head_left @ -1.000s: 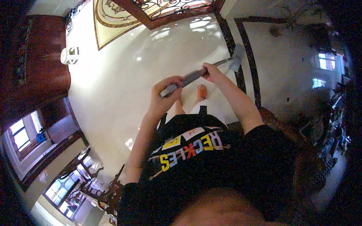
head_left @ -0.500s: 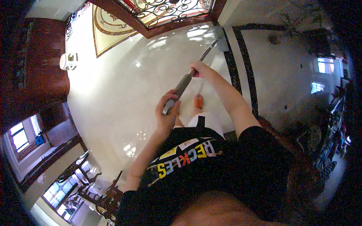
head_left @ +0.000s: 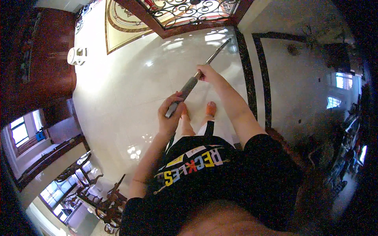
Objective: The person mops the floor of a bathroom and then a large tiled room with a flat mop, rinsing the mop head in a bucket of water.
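A long mop handle (head_left: 188,88) with a thick grey grip and a thin metal shaft slants from in front of my body toward the far right. My left hand (head_left: 170,110) is wrapped round the near end of the grip. Farther along, my right hand (head_left: 207,74) closes round the shaft just beyond the grip. At the far end, a pale flat mop head (head_left: 232,46) lies on the glossy floor beside a dark stripe; its outline is faint and blurred. Both of my feet, in orange slippers (head_left: 211,109), stand below the handle.
A wrought-iron door (head_left: 193,13) with a reddish wooden frame is at the far side. A white stool (head_left: 75,56) stands at the left near dark wooden furniture (head_left: 51,59). Dark stripes (head_left: 262,74) edge the floor to the right. Carved chairs (head_left: 108,206) are at the lower left.
The surroundings have shifted slightly right in view. My left foot now shows more fully beside the right one. The mop head sits a little farther from the dark stripe; both hands keep their hold.
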`<state>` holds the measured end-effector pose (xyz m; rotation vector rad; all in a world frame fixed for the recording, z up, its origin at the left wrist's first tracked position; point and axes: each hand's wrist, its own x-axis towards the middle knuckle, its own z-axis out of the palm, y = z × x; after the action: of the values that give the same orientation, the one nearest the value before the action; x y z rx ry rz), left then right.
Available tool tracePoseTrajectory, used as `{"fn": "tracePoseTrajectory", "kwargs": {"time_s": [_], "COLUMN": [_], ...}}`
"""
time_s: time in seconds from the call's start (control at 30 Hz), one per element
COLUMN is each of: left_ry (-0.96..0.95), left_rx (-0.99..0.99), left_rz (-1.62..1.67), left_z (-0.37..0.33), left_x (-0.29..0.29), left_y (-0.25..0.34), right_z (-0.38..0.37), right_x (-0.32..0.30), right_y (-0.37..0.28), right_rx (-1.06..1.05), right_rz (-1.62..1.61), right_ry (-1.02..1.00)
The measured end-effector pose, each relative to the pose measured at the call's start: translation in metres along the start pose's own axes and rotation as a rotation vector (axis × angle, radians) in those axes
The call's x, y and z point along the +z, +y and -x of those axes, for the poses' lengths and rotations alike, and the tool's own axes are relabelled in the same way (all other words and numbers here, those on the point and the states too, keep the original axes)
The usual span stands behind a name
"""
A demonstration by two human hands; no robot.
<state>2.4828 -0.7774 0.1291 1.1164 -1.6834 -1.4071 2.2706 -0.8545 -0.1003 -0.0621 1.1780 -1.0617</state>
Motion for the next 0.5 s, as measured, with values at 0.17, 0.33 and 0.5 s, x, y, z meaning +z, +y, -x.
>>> {"fn": "tracePoseTrajectory", "kwargs": {"time_s": [0.17,0.33,0.5], "left_ry": [0.166,0.372,0.694], "left_rx": [-0.1,-0.167,-0.221], "left_rz": [0.061,-0.003,0.065], "left_z": [0.039,0.084,0.162], "left_x": [-0.029,-0.091,-0.093], "left_y": [-0.013,0.007,0.021], "right_z": [0.008,0.011,0.053], "right_x": [0.034,0.127,0.204], "right_y": [0.038,0.083,0.137], "right_rx": [0.139,0.235,0.369], "right_rz": [0.054,0.067,0.349], "right_ry": [-0.049,-0.324,-0.424]}}
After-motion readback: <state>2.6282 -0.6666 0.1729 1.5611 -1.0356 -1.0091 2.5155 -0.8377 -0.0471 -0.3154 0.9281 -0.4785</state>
